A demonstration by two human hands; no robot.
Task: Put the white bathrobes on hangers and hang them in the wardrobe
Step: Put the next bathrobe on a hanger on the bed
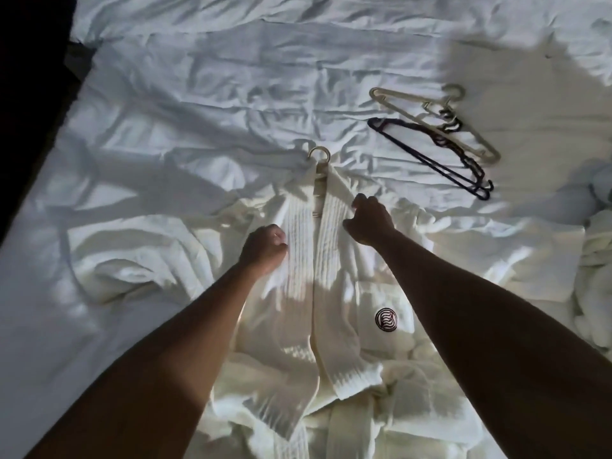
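Note:
A white bathrobe (334, 293) lies front-up on the bed, with a round dark logo on its chest. A pale hanger sits inside it, and only the hanger's hook (319, 156) shows above the collar. My left hand (265, 246) grips the left ribbed lapel. My right hand (369, 218) grips the right lapel a little higher up. Both lapels lie close together down the middle of the robe.
Several loose hangers lie on the white sheet (198, 104) at the far right: a cream one (433, 124) and dark ones (430, 157). More white towelling (596, 286) is bunched at the right edge. The bed's left edge borders a dark floor (29, 94).

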